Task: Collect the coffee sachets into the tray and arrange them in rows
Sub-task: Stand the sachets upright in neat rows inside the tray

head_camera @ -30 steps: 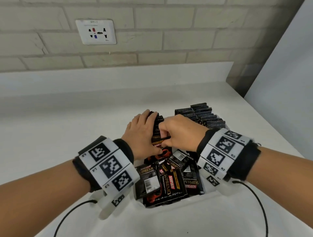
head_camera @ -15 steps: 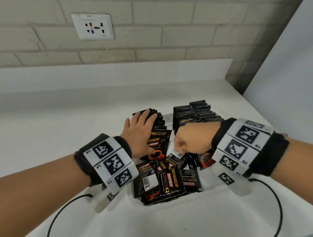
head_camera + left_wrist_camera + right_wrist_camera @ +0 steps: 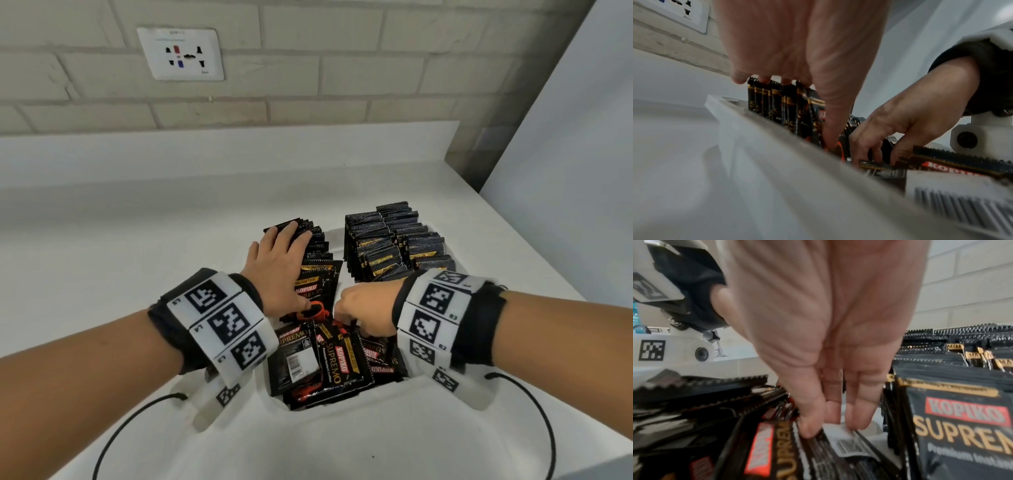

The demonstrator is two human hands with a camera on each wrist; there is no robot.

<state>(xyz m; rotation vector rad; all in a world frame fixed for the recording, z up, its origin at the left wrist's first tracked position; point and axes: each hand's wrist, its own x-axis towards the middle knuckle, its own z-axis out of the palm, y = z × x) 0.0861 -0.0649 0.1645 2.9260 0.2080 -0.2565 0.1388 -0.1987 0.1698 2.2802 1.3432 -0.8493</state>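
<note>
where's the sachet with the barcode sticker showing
In the head view, the barcode sachet lies flat in the loose pile at the tray's near left corner, just right of the left wrist, beside a face-up Kopiko sachet.

Right hand (image 3: pixel 828 353) fingertips (image 3: pixel 809 430) touch loose sachets (image 3: pixel 838 456) — upright row (image 3: pixel 962 418) beside.

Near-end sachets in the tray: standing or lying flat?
Lying flat. The loose sachets lie jumbled, faces up, at the tray's near end; both far rows stand on edge.
</note>
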